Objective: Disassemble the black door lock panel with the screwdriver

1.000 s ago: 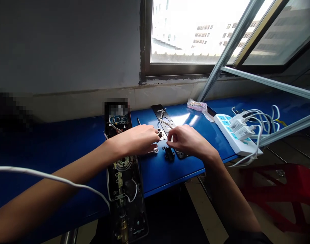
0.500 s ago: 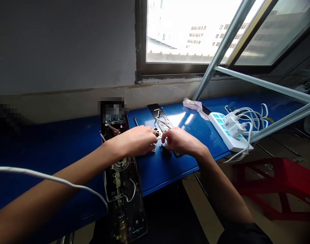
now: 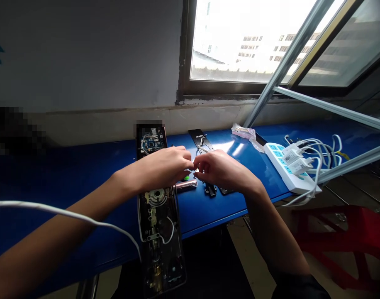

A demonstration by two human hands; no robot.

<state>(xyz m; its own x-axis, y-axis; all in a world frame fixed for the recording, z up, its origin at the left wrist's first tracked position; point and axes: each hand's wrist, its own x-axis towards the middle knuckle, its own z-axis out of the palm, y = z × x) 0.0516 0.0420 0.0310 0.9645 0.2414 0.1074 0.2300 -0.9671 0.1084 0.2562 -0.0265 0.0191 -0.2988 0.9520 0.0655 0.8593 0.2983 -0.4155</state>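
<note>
One long blue bench (image 3: 74, 174) runs under a window (image 3: 230, 50), and from where I stand a red stool (image 3: 348, 228) shows below it, right. An opened black housing (image 3: 160, 207), its circuit board (image 3: 153, 144) exposed, passes beneath the left wrist and juts over the bench's near edge. Well to the right sits a white power strip (image 3: 278, 166); a flat black plate (image 3: 196, 136) lies partly behind the right hand (image 3: 221, 168). That hand and the left hand (image 3: 169, 166) come together over the bench, fingers bent; I cannot tell what either grips. Nearer me lie a pinkish cylinder (image 3: 186, 185) and a small black part (image 3: 210, 190), with something bright green (image 3: 186, 178) just under the left fingers.
</note>
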